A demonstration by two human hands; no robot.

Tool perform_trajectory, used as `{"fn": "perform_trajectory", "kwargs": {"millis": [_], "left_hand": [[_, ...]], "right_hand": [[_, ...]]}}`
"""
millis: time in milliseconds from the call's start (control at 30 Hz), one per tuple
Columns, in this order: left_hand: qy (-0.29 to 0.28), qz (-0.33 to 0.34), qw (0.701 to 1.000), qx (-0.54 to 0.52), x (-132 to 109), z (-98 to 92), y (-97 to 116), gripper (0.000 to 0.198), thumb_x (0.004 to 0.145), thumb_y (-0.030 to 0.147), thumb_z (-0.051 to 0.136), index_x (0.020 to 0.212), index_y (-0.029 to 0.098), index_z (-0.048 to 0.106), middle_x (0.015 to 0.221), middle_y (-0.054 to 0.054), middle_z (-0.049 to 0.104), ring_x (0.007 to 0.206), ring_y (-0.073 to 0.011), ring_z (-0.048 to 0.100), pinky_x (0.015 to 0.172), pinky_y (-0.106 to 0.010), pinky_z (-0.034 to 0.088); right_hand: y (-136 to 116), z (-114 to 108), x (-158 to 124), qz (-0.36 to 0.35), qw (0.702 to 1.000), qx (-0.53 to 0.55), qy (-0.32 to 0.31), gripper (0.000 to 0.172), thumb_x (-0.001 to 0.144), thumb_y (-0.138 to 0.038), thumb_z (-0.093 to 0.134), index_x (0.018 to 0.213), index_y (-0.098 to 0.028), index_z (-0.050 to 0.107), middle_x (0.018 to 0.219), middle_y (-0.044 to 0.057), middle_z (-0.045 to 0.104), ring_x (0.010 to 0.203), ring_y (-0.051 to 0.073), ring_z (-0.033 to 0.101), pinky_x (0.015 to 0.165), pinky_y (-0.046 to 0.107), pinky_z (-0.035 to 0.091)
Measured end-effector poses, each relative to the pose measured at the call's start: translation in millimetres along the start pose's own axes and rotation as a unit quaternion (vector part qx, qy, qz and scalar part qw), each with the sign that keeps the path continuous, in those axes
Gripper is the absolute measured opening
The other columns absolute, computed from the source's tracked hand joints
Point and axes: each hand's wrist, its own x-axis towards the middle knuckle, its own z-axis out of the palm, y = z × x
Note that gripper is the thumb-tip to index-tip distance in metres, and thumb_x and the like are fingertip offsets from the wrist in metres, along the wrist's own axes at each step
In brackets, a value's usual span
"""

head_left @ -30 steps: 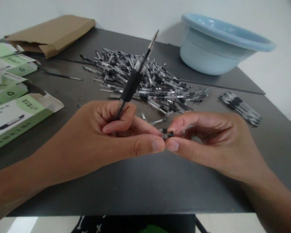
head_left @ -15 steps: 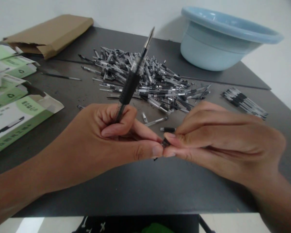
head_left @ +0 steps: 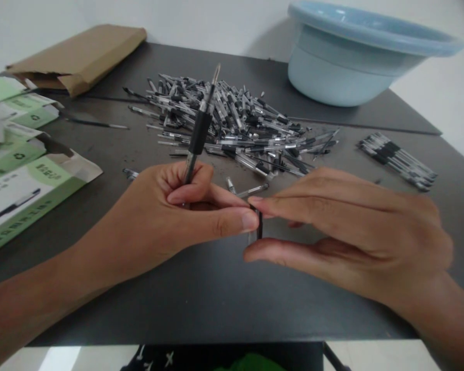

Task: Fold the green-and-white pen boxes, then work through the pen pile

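Note:
My left hand (head_left: 170, 216) has its curled fingers around a gel pen (head_left: 201, 131) with a black grip, its bare tip pointing up. Between that hand's thumb and forefinger is a small clear and black piece (head_left: 260, 225), which looks like a pen cap. My right hand (head_left: 355, 232) meets the same piece, forefinger at its upper end and thumb by its lower end. The fingers hide part of the piece. Behind both hands lies a heap of loose pen parts (head_left: 232, 113), black and clear.
A light blue basin (head_left: 340, 72) stands at the back right. In front of it is a row of pens (head_left: 396, 159). Green and white pen boxes (head_left: 34, 201) lie at the left, near a brown paper package (head_left: 96, 56). A thin refill (head_left: 96, 123) lies beside them.
My right thumb and forefinger have spread from a tight pinch to span the small piece, which now stands more upright. The pen in my left hand has tipped slightly left and away.

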Motion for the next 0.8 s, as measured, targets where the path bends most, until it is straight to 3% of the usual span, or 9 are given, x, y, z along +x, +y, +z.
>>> {"fn": "perform_trajectory", "kwargs": {"millis": [200, 400, 533, 800], "left_hand": [[0.035, 0.014, 0.998, 0.048, -3.0, -0.3, -1.2, 0.069, 0.080, 0.024, 0.094, 0.060, 0.020, 0.028, 0.084, 0.004, 0.085, 0.069, -0.0118, 0.081, 0.059, -0.012, 0.057], [0.024, -0.003, 0.999, 0.038, -3.7, 0.9, 2.0, 0.068, 0.083, 0.023, 0.093, 0.061, 0.019, 0.029, 0.088, 0.002, 0.086, 0.075, -0.0124, 0.082, 0.062, -0.013, 0.058], [0.020, 0.009, 0.999, 0.048, -2.9, 1.1, 1.6, 0.069, 0.082, 0.023, 0.093, 0.060, 0.019, 0.028, 0.086, 0.002, 0.085, 0.078, -0.0138, 0.083, 0.063, -0.013, 0.059], [0.042, 0.025, 0.997, 0.065, -4.5, 1.1, -0.6, 0.070, 0.083, 0.025, 0.094, 0.061, 0.017, 0.028, 0.088, 0.008, 0.084, 0.073, -0.0056, 0.078, 0.063, -0.009, 0.057]], "right_hand": [[-7.1, -2.4, -3.5, -0.017, 0.998, -0.068, -0.003, 0.031, 0.094, -0.037, 0.084, 0.118, -0.018, 0.081, 0.103, 0.001, 0.086, 0.089, 0.013, 0.080, 0.089, 0.022, 0.062], [-11.1, 1.1, -6.2, -0.001, 0.996, -0.086, -0.021, 0.032, 0.100, -0.041, 0.075, 0.125, -0.021, 0.078, 0.105, 0.002, 0.085, 0.091, 0.018, 0.080, 0.089, 0.028, 0.064], [-7.9, 0.5, -7.2, -0.016, 0.996, -0.082, -0.024, 0.030, 0.101, -0.034, 0.075, 0.126, -0.017, 0.078, 0.108, 0.002, 0.086, 0.093, 0.017, 0.079, 0.089, 0.028, 0.064], [-11.0, 5.4, -10.1, -0.025, 0.995, -0.096, -0.006, 0.032, 0.102, -0.031, 0.075, 0.126, -0.012, 0.078, 0.111, 0.004, 0.085, 0.096, 0.015, 0.077, 0.095, 0.025, 0.062]]}}
